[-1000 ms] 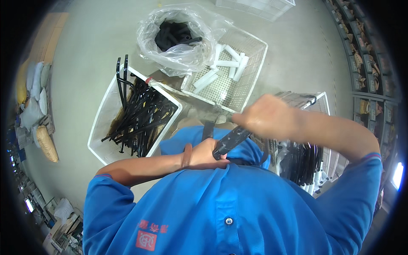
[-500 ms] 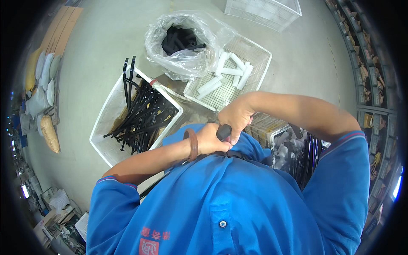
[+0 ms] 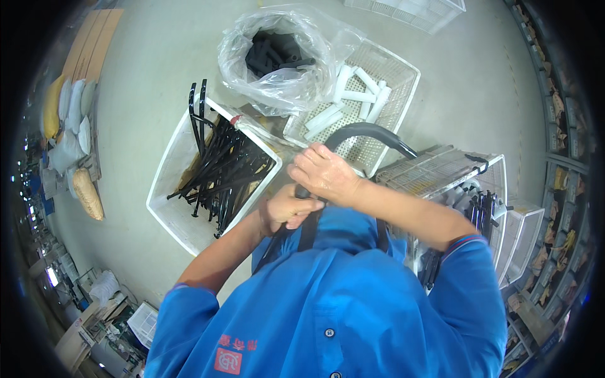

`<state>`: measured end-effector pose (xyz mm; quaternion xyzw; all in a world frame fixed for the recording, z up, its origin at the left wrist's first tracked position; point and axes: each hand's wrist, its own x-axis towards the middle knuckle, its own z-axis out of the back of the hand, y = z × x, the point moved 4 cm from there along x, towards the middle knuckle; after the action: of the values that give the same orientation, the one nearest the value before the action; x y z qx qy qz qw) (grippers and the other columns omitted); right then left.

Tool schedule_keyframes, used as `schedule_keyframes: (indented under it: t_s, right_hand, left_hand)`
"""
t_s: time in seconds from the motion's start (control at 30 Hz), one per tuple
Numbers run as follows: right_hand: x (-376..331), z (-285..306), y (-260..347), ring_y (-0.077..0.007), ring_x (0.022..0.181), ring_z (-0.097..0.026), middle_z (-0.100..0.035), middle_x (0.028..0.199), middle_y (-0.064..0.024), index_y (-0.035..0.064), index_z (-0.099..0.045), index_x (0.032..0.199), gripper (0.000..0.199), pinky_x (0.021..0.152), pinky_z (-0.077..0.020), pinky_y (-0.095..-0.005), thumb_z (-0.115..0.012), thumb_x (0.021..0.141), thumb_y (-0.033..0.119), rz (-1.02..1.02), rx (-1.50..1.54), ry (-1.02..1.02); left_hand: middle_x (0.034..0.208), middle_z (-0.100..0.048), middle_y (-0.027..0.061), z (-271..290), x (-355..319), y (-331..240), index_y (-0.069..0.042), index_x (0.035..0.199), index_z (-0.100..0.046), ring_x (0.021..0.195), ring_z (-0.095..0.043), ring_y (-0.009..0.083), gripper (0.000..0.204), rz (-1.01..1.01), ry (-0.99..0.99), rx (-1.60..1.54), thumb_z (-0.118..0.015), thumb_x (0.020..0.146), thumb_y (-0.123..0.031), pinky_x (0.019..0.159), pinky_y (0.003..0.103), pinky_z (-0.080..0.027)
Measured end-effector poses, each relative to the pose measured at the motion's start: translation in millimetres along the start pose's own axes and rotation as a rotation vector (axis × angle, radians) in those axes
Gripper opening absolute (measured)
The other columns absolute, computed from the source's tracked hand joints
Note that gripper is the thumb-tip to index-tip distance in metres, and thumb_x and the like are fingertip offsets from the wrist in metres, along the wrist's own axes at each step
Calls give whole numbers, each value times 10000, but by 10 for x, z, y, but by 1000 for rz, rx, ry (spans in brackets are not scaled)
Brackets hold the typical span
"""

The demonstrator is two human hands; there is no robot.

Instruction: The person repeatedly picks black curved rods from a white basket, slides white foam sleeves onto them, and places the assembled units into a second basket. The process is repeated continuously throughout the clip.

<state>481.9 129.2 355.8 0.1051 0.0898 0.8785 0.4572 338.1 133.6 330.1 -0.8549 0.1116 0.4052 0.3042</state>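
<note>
In front of my waist I hold a curved black tube (image 3: 368, 130). It arcs up and to the right, with a matte dark sleeve along the bend and a glossy bare tip. My right hand (image 3: 324, 173) is wrapped round it just below the bend. Closed on the lower part of the tube, my left hand (image 3: 288, 208) sits close beneath the right one. The tube's lower end runs down to the left and is partly hidden. To the left, a white crate (image 3: 165, 179) contains many glossy black bent tubes (image 3: 220, 170).
Ahead stands a clear plastic bag (image 3: 242, 82) of dark foam sleeves (image 3: 272, 53). Beside it, a white basket (image 3: 406, 85) holds white tubes (image 3: 359, 96). Crates (image 3: 435, 165) with black tubes are at my right; a bin rack (image 3: 558, 126) lines the far right.
My right hand has moved left over the tube, its forearm now lower. The tube has swung from end-on to show its bend arching right. The view has shifted slightly.
</note>
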Motion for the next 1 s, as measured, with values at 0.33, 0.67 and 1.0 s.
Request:
schedule_keyframes:
  t_s: [0.33, 0.67, 1.0]
  right_hand:
    - [-1538, -3567, -1834, -296, 1035, -569, -602, 1053, -132, 81, -657, 1056, 285, 902, -448, -424, -619, 780, 140, -909, 291, 313]
    - [-183, -7789, -3314, -228, 1209, -527, -565, 1329, -66, 60, -594, 1264, 379, 999, -412, -410, -524, 923, 209, -578, 223, 724]
    - [-1036, -8166, -2970, -274, 972, -621, -637, 1032, -81, 97, -621, 1105, 306, 841, -474, -433, -645, 805, 148, -704, 195, 478]
  left_hand:
    - [543, -448, 4, 1726, 899, 1233, -77, 836, -511, 382, -411, 101, 532, 278, -537, -448, -418, 991, -577, 355, 244, -318]
    - [549, -442, 16, 2462, 1416, 1738, -24, 1010, -557, 378, -377, 104, 617, 273, -692, -267, -495, 931, -632, 362, 251, -314]
    - [578, -479, 32, 2565, 1493, 1614, 31, 1008, -555, 404, -405, 104, 654, 331, -707, -332, -547, 915, -615, 374, 245, -335]
